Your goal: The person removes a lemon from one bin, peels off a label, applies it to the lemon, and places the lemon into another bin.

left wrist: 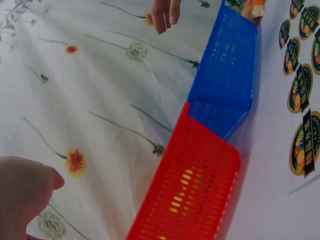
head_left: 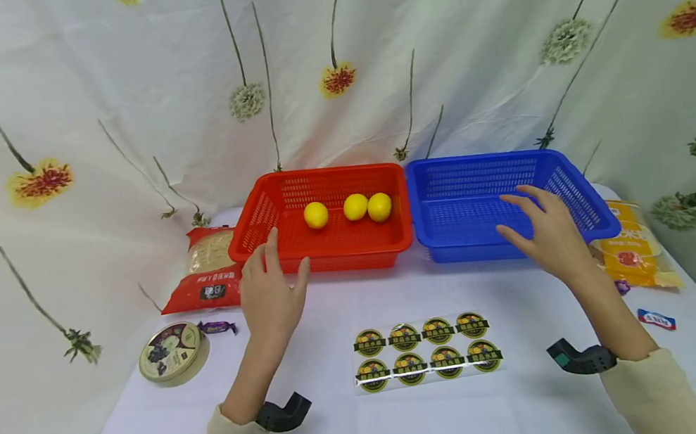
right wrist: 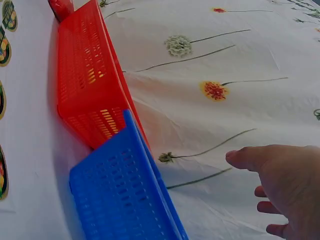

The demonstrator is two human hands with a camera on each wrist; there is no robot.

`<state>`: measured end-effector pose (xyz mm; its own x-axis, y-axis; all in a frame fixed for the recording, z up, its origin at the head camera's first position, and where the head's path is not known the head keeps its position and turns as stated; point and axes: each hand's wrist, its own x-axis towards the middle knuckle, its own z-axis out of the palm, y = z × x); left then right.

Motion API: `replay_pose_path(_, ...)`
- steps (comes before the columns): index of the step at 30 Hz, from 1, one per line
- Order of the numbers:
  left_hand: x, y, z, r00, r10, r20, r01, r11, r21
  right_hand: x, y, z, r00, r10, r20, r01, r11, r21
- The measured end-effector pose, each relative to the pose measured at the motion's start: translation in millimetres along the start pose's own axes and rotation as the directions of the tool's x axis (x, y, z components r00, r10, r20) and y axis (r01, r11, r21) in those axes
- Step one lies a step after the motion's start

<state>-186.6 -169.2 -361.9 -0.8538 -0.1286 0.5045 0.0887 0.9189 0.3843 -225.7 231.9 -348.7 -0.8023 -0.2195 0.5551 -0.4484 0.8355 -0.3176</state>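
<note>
Head view: red basket and blue basket, touching side by side on the counter, likely light, stiff perforated plastic, best gripped by the rims; left hand and right hand open at the near rims.

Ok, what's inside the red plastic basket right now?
Three yellow lemons lie on the floor of the red plastic mesh basket. Its near wall hides a strip of floor behind it.

Both arms wear cream long sleeves pushed back from bare hands. A black strap-on camera mount sits at each wrist, the right one with a green spot.
</note>
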Motion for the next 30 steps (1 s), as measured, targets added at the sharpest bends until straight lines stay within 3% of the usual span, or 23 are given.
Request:
replay_pose_path(2, -2.9, -8.1, 3.5, 0.997, -0.056, -0.050, 0.051, 0.994, -0.099, 10, -5, 14, 0.999, -0.037, -0.023, 0.039, 0.995, 0.091)
replay_pose_path(4, -4.9, -17.1, 9.3, 0.991, -0.124, -0.056, 0.108, 0.966, -0.234, 21, -12, 30, 0.997, -0.067, -0.023, 0.070, 0.983, 0.170)
replay_pose_path(5, -5.6, -21.6, 12.9, 0.986, -0.161, -0.039, 0.142, 0.941, -0.307, 27, -16, 39, 0.997, -0.082, -0.017, 0.084, 0.974, 0.211)
replay_pose_path(7, -5.6, -30.7, 21.6, 0.971, -0.237, 0.018, 0.220, 0.866, -0.449, 39, -26, 56, 0.995, -0.103, -0.001, 0.099, 0.954, 0.283)
replay_pose_path(10, -2.1, -42.6, 36.1, 0.931, -0.340, 0.137, 0.346, 0.694, -0.631, 59, -42, 83, 0.992, -0.123, 0.040, 0.099, 0.922, 0.375)
replay_pose_path(11, -0.3, -45.6, 41.0, 0.916, -0.361, 0.174, 0.376, 0.625, -0.684, 66, -48, 91, 0.990, -0.131, 0.060, 0.096, 0.910, 0.404)
replay_pose_path(13, 4.0, -49.6, 49.0, 0.887, -0.399, 0.232, 0.414, 0.463, -0.784, 81, -60, 107, 0.983, -0.150, 0.106, 0.089, 0.893, 0.440)
replay_pose_path(16, 11.6, -51.8, 57.5, 0.860, -0.438, 0.262, 0.392, 0.241, -0.888, 103, -80, 129, 0.967, -0.174, 0.184, 0.066, 0.874, 0.482)
replay_pose_path(18, 17.7, -51.5, 60.5, 0.848, -0.468, 0.251, 0.351, 0.141, -0.926, 118, -93, 142, 0.955, -0.166, 0.244, 0.025, 0.869, 0.494)
replay_pose_path(21, 23.1, -51.6, 64.8, 0.839, -0.504, 0.205, 0.284, 0.083, -0.955, 137, -112, 162, 0.935, -0.136, 0.326, -0.047, 0.867, 0.496)
replay_pose_path(23, 24.9, -52.7, 68.9, 0.832, -0.527, 0.175, 0.252, 0.078, -0.964, 147, -124, 176, 0.924, -0.120, 0.364, -0.081, 0.867, 0.492)
replay_pose_path(27, 26.3, -58.3, 77.7, 0.823, -0.554, 0.126, 0.217, 0.102, -0.971, 167, -143, 202, 0.917, -0.117, 0.383, -0.105, 0.853, 0.512)
replay_pose_path(30, 26.1, -60.2, 82.3, 0.824, -0.557, 0.107, 0.214, 0.130, -0.968, 177, -152, 218, 0.926, -0.079, 0.369, -0.141, 0.835, 0.532)
